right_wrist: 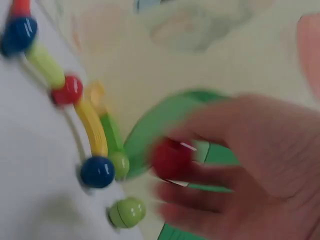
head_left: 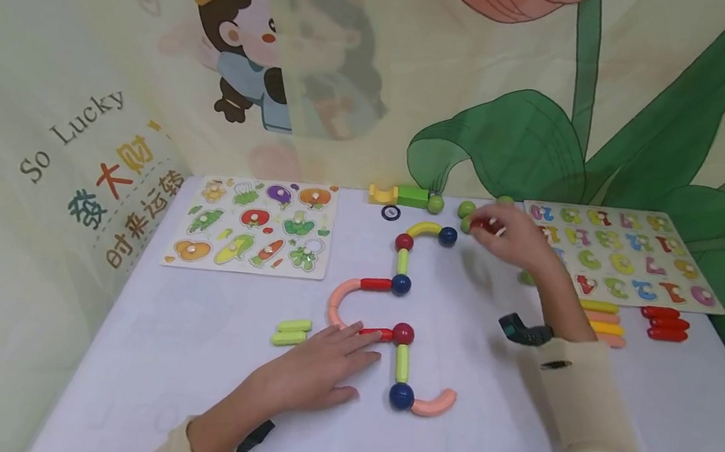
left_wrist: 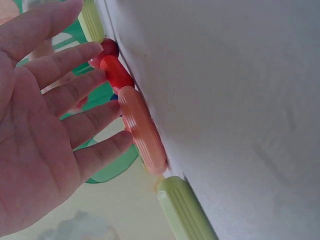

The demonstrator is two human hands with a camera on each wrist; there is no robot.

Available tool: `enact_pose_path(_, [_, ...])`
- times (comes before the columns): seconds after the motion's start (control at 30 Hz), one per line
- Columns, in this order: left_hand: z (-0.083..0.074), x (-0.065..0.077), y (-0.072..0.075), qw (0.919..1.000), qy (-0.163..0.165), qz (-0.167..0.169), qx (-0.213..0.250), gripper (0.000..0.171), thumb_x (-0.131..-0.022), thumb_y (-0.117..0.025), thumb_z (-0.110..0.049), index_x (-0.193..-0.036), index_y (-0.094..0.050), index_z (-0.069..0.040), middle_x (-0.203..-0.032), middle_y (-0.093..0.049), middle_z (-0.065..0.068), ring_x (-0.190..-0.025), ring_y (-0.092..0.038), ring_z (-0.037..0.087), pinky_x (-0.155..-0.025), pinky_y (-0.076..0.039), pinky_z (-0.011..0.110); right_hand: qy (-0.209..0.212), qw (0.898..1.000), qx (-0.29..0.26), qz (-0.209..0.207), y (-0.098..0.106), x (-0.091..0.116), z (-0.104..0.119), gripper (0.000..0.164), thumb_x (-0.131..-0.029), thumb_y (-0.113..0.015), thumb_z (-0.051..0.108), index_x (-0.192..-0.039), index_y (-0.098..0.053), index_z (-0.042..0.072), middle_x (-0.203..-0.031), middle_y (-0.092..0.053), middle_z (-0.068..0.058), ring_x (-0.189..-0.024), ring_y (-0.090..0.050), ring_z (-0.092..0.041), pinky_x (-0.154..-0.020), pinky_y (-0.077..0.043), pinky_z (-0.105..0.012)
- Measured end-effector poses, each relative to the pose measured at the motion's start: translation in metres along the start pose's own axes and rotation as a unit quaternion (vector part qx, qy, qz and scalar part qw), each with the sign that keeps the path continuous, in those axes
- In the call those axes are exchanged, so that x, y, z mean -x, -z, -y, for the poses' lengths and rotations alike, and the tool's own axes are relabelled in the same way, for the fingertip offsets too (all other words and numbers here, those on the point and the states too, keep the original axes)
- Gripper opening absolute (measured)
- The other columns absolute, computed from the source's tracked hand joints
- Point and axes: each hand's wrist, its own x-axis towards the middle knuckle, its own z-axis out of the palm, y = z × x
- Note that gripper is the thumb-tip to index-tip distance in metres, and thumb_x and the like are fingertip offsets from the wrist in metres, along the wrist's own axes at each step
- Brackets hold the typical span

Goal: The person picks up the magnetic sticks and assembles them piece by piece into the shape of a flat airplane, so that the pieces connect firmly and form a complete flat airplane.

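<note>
- Pinching red ball (right_wrist: 171, 159) in right hand (head_left: 513, 234), fingers curled, right of centre in head view, near green ball (head_left: 467, 209).
- Touching or just over red stick (head_left: 387, 335) and pink arc (head_left: 336, 300) with left hand (head_left: 321, 369), lower centre, fingers nearly straight; can't confirm contact.

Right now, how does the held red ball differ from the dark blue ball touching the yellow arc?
The held red ball is pinched in the right hand, above the table; the dark blue ball rests on it. The held red ball is apart from the yellow arc; the dark blue ball touches it. Both are round and glossy.
</note>
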Motion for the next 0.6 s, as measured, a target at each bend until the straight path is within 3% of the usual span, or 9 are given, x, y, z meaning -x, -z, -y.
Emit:
enact_pose_path(0.03, [0.0,0.0,0.001,1.0,0.001,0.0,-0.001,0.062,-0.08,-0.067,-0.038,-0.134,-0.044,-0.021,-0.146,-0.026,-0.003,-0.133,-0.022,0.023,-0.101,-0.027,0.045,0.04,0.997,-0.034,0.048,-0.004,0.014,0.009,0.017,-0.085,-0.06,0.008,-0.101,-0.065,0.01,-0.093,-0.057,-0.003,-0.083,-0.051,-0.019,-0.069,-0.047,-0.034])
enact_pose_path(0.1, [0.0,0.001,0.001,1.0,0.004,0.0,-0.002,0.061,-0.08,-0.067,-0.038,-0.134,-0.044,-0.021,-0.146,-0.026,-0.003,-0.133,-0.022,0.023,-0.101,-0.027,0.045,0.096,0.977,-0.096,0.166,-0.016,0.041,0.026,0.016,-0.087,-0.059,0.008,-0.1,-0.067,0.014,-0.095,-0.058,0.002,-0.084,-0.052,-0.014,-0.072,-0.048,-0.03])
enact_pose_path(0.17, [0.0,0.002,0.001,1.0,0.005,0.0,-0.002,0.061,-0.08,-0.066,-0.038,-0.134,-0.044,-0.021,-0.146,-0.025,-0.003,-0.133,-0.022,0.023,-0.101,-0.027,0.046,0.097,0.952,-0.126,0.262,-0.028,0.067,0.04,0.018,-0.088,-0.057,0.01,-0.099,-0.068,0.019,-0.1,-0.055,0.003,-0.09,-0.051,-0.012,-0.078,-0.047,-0.027])
enact_pose_path(0.23, [0.0,0.002,0.001,1.0,0.006,0.001,0.001,0.06,-0.08,-0.066,-0.038,-0.134,-0.044,-0.022,-0.146,-0.026,-0.003,-0.133,-0.022,0.024,-0.101,-0.027,0.046,0.071,0.938,-0.132,0.313,-0.038,0.089,0.05,0.018,-0.088,-0.059,0.012,-0.099,-0.067,0.023,-0.105,-0.052,0.004,-0.094,-0.05,-0.012,-0.081,-0.046,-0.026])
enact_pose_path(0.3, [0.0,0.001,0.0,1.0,0.005,0.002,0.004,0.06,-0.081,-0.066,-0.037,-0.134,-0.044,-0.022,-0.146,-0.026,-0.003,-0.133,-0.022,0.023,-0.101,-0.027,0.046,0.031,0.937,-0.113,0.329,-0.044,0.105,0.058,0.017,-0.084,-0.064,0.017,-0.098,-0.066,0.028,-0.109,-0.048,0.004,-0.097,-0.047,-0.013,-0.082,-0.046,-0.027])
enact_pose_path(0.4, [0.0,0.001,-0.001,1.0,0.005,0.004,0.003,0.06,-0.081,-0.066,-0.038,-0.135,-0.044,-0.023,-0.146,-0.025,-0.004,-0.133,-0.021,0.023,-0.101,-0.026,0.046,-0.01,0.948,-0.054,0.313,-0.051,0.119,0.069,0.024,-0.074,-0.075,0.026,-0.094,-0.064,0.032,-0.111,-0.043,0.006,-0.096,-0.045,-0.012,-0.08,-0.047,-0.028])
enact_pose_path(0.5, [-0.001,0.001,0.0,1.0,0.002,0.003,-0.001,0.061,-0.08,-0.066,-0.038,-0.135,-0.043,-0.022,-0.146,-0.025,-0.004,-0.133,-0.021,0.024,-0.101,-0.027,0.046,0.001,0.958,0.003,0.286,-0.061,0.124,0.079,0.026,-0.068,-0.079,0.028,-0.087,-0.062,0.033,-0.104,-0.042,0.007,-0.09,-0.045,-0.01,-0.076,-0.047,-0.025])
enact_pose_path(0.6, [-0.002,0.0,0.0,1.0,0.001,0.002,-0.005,0.062,-0.08,-0.067,-0.039,-0.135,-0.043,-0.022,-0.146,-0.024,-0.003,-0.133,-0.021,0.025,-0.101,-0.027,0.046,0.022,0.962,0.013,0.273,-0.068,0.124,0.085,0.024,-0.067,-0.079,0.024,-0.081,-0.061,0.033,-0.097,-0.042,0.007,-0.084,-0.045,-0.009,-0.07,-0.047,-0.022])
